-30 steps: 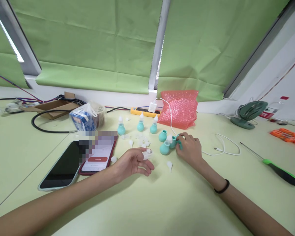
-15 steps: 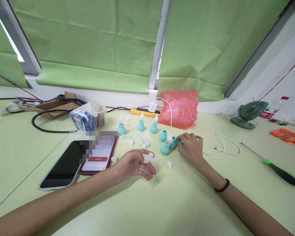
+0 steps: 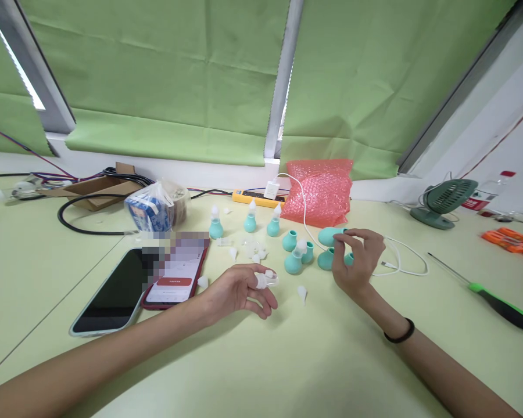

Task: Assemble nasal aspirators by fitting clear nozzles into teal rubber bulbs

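Observation:
My right hand [image 3: 358, 259] is raised slightly off the table and pinches a teal rubber bulb [image 3: 330, 235] between thumb and fingers. Another teal bulb [image 3: 326, 259] lies just below it. My left hand [image 3: 239, 288] rests palm-up on the table and holds a small clear plastic tip [image 3: 265, 279] in its fingers. Teal bulbs fitted with white tips [image 3: 293, 260] stand between the hands, and three more [image 3: 250, 221] stand farther back. Loose clear tips [image 3: 253, 250] lie scattered among them, one [image 3: 301, 292] in front.
Two phones [image 3: 113, 291] lie at the left. A pink bubble-wrap bag [image 3: 320, 192], a yellow power strip [image 3: 258, 197] and a white cable [image 3: 396, 259] are behind. A bagged carton [image 3: 153, 209], a green fan [image 3: 441, 201] and a green-handled screwdriver [image 3: 497, 305] lie around.
My right hand has lifted a teal bulb off the table and moved right and up with it. My left hand has barely moved, still holding the clear tip.

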The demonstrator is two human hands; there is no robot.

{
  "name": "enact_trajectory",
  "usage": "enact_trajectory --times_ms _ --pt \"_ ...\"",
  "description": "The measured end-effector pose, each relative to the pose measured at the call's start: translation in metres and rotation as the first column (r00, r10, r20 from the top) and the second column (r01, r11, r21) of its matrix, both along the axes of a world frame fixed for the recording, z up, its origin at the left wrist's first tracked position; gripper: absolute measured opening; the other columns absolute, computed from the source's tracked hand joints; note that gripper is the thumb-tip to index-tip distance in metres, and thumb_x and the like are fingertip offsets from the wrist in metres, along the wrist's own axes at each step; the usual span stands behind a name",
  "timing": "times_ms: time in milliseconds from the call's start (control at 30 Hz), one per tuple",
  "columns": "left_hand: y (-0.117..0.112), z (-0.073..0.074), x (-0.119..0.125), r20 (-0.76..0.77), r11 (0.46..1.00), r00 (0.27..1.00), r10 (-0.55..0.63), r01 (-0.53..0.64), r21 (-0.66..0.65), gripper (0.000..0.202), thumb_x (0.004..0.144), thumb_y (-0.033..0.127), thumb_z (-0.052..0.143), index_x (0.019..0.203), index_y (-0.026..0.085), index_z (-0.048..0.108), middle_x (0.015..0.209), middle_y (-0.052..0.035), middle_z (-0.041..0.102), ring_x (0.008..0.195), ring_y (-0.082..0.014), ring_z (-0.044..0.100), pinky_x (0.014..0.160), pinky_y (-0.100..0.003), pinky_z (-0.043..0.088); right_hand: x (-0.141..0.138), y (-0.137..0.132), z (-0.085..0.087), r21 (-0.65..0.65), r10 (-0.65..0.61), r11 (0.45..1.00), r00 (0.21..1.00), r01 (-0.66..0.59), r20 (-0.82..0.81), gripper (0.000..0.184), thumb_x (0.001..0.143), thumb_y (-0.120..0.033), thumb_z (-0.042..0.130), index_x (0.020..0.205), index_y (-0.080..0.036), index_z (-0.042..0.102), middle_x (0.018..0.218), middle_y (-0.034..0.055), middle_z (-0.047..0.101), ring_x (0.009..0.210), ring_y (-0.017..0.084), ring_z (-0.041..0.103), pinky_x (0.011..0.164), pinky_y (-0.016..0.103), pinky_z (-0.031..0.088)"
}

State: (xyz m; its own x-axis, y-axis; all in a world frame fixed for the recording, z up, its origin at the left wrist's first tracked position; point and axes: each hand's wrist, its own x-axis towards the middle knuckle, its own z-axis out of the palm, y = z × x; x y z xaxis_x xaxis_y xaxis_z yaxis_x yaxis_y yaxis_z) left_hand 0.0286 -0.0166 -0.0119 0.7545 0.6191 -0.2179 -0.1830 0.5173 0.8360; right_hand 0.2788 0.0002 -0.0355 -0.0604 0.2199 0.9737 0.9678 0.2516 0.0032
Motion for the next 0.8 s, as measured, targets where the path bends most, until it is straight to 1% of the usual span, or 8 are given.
enact_trajectory --times_ms 67,133,233,300,433,567,667,800 --pt "0.0 0.0 0.0 -0.003 1.0 1.0 0.012 -0.012 0.003 0.034 0.057 0.012 0.041 0.089 0.01 0.049 0.06 -0.0096 0.064 0.052 -0.019 0.058 0.061 -0.034 0.041 -0.002 -0.006 0.003 0.073 0.174 0.982 0.985 -0.175 0.017 0.014 0.072 -0.011 0.047 0.081 -0.022 0.047 0.083 0.004 0.045 0.085 0.022 0.049 0.072 0.04 0.039" --pt "0.001 -0.001 0.0 -0.004 1.0 1.0 0.023 -0.023 0.002 0.036 0.056 0.011 0.041 0.091 0.009 0.048 0.061 -0.0098 0.064 0.053 -0.0191 0.057 0.061 -0.034 0.041 -0.007 -0.013 0.003 0.076 0.368 0.924 0.926 -0.374 0.079 0.022 0.068 -0.006 0.048 0.083 -0.023 0.045 0.083 0.0024 0.043 0.085 0.023 0.05 0.071 0.043 0.041" --pt "0.001 -0.001 0.001 -0.016 0.999 0.999 0.04 -0.04 -0.011 0.038 0.057 0.011 0.04 0.094 0.008 0.049 0.061 -0.0101 0.063 0.054 -0.0187 0.057 0.06 -0.032 0.04 -0.021 -0.024 -0.002 -0.044 0.607 0.792 0.779 -0.608 0.155 0.031 0.065 -0.001 0.046 0.087 -0.023 0.044 0.087 0.0028 0.041 0.089 0.024 0.05 0.068 0.043 0.045" --pt "0.0 0.0 0.001 -0.036 0.998 0.998 0.049 -0.05 -0.025 0.039 0.058 0.01 0.04 0.096 0.007 0.049 0.061 -0.0101 0.063 0.054 -0.018 0.056 0.06 -0.031 0.04 -0.032 -0.03 -0.009 -0.15 0.701 0.713 0.694 -0.685 0.165 0.035 0.066 0.002 0.044 0.091 -0.022 0.043 0.089 0.0045 0.04 0.091 0.025 0.05 0.067 0.041 0.047" --pt "-0.001 0.0 0.002 -0.053 0.997 0.997 0.061 -0.063 -0.043 0.041 0.06 0.008 0.041 0.1 0.005 0.049 0.061 -0.0099 0.062 0.055 -0.0165 0.056 0.06 -0.03 0.041 -0.05 -0.036 -0.024 -0.34 0.761 0.63 0.643 -0.698 0.091 0.038 0.07 0.003 0.042 0.1 -0.02 0.04 0.09 0.0072 0.043 0.094 0.023 0.048 0.071 0.041 0.047" --pt "0.0 -0.004 0.0 -0.033 0.997 0.997 0.063 -0.064 -0.032 0.041 0.064 0.008 0.042 0.104 0.005 0.048 0.065 -0.0102 0.063 0.057 -0.0152 0.055 0.062 -0.03 0.042 -0.055 -0.037 -0.03 -0.469 0.745 0.584 0.667 -0.663 -0.015 0.037 0.073 -0.002 0.047 0.103 -0.021 0.039 0.087 0.0073 0.05 0.083 0.018 0.052 0.065 0.033 0.049" --pt "0.001 -0.007 -0.001 -0.039 0.997 0.997 0.072 -0.073 -0.015 0.037 0.067 0.01 0.045 0.104 0.007 0.05 0.069 -0.0101 0.063 0.06 -0.015 0.056 0.064 -0.029 0.042 -0.055 -0.039 -0.03 -0.498 0.739 0.549 0.668 -0.671 -0.084 0.043 0.071 -0.006 0.052 0.108 -0.022 0.036 0.088 0.0076 0.052 0.083 0.018 0.053 0.063 0.031 0.05" --pt "0.001 -0.007 0.0 -0.048 0.992 0.991 0.127 -0.127 0.007 0.032 0.068 0.012 0.051 0.1 0.009 0.054 0.073 -0.0097 0.064 0.069 -0.0169 0.059 0.069 -0.028 0.043 -0.056 -0.043 -0.029 -0.486 0.723 0.535 0.672 -0.691 -0.159 0.051 0.069 -0.012 0.057 0.114 -0.021 0.034 0.094 0.0086 0.055 0.089 0.02 0.054 0.072 0.034 0.05"
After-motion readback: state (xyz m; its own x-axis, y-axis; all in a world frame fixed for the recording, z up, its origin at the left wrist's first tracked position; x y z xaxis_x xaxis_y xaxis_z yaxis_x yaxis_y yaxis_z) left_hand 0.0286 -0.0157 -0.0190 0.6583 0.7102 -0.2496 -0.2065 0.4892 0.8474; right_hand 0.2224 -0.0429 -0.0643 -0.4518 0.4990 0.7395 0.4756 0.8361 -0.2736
